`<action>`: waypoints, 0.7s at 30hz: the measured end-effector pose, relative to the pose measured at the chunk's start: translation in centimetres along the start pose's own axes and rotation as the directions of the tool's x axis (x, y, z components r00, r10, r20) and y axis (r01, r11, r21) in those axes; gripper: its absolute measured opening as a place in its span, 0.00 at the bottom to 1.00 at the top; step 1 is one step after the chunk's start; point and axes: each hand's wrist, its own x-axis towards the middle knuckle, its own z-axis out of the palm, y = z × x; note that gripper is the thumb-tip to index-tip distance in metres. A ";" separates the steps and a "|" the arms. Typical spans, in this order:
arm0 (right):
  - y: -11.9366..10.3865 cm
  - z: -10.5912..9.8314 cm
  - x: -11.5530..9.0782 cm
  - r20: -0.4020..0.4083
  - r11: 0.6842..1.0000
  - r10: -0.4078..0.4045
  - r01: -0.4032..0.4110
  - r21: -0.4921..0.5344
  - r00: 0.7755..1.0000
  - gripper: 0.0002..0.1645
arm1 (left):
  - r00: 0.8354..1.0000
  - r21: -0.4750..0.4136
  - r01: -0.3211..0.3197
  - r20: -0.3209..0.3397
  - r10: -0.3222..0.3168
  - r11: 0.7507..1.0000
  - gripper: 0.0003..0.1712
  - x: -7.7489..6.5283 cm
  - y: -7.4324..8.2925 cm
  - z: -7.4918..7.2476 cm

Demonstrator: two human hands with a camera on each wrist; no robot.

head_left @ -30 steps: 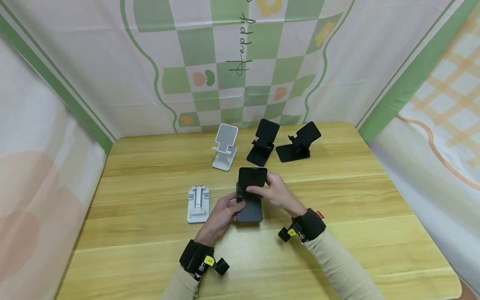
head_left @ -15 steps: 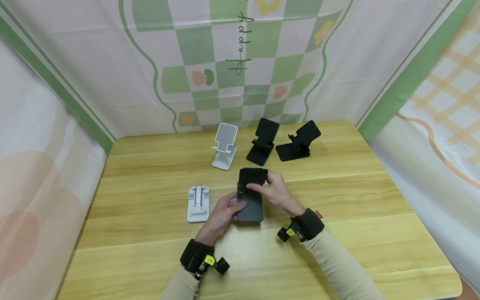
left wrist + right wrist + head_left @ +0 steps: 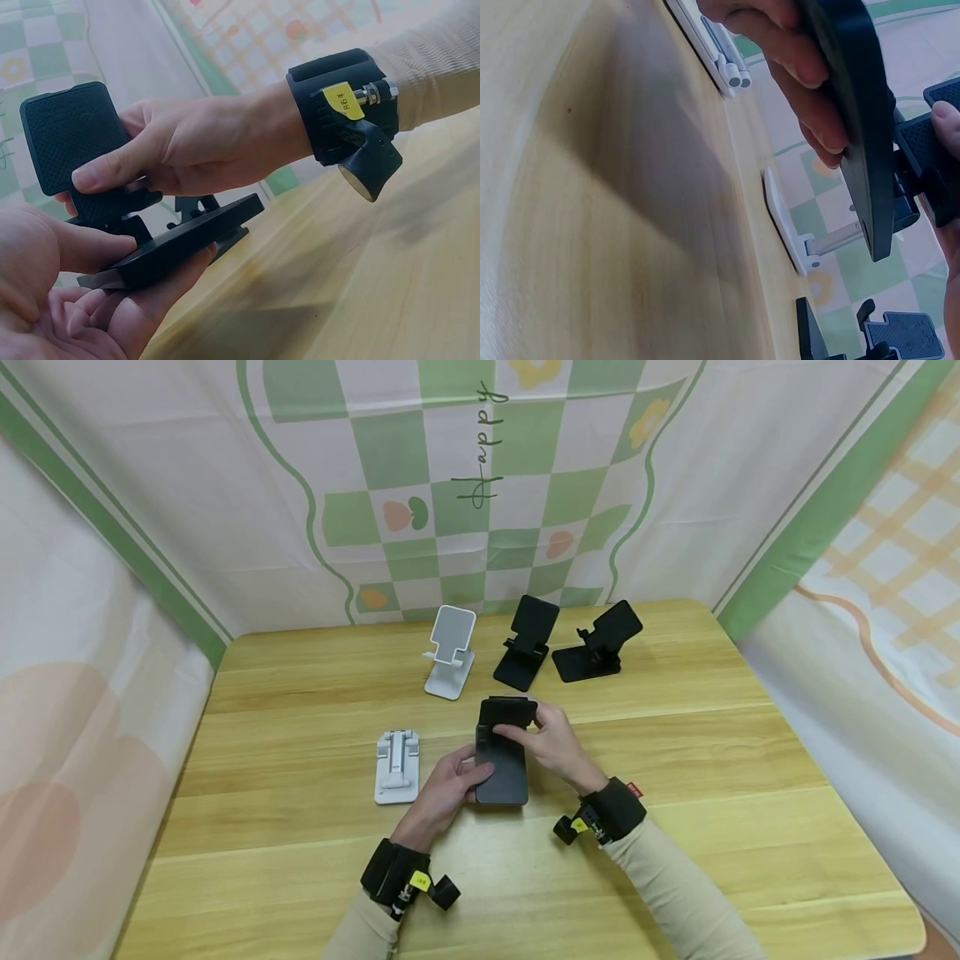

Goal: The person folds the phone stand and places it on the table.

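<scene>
A black folding phone stand [image 3: 502, 777] is held between both hands above the table. The left hand [image 3: 450, 781] grips its base plate [image 3: 187, 236] at the left side, thumb on top and fingers underneath. With the right hand [image 3: 553, 743], the person pinches the textured upper plate [image 3: 71, 139], thumb on its face and the other fingers mostly hidden behind. This plate stands raised at an angle to the base in the left wrist view. A folded white phone stand [image 3: 397, 768] lies flat just left of the left hand.
Along the back of the wooden table [image 3: 285, 735] stand an unfolded white phone stand [image 3: 448, 652] and two unfolded black ones, a middle stand [image 3: 527, 643] and a right-hand stand [image 3: 600, 643]. A patterned cloth [image 3: 457, 452] hangs behind the table.
The upper plate of the held stand has tilted, appearing shorter from the head view and no longer shiny. Both hands keep their hold and have barely moved.
</scene>
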 end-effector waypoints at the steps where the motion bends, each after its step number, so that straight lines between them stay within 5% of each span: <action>1: 0.1 0.0 0.0 -0.003 1.000 -0.012 0.012 0.001 1.000 0.19 | 1.000 0.001 -0.001 0.002 0.001 1.000 0.32 0.0 0.0 0.0; 21: 0.1 -0.1 0.0 0.023 0.998 -0.049 0.048 0.033 0.999 0.23 | 1.000 -0.005 0.000 0.002 0.000 1.000 0.31 0.0 -0.1 0.1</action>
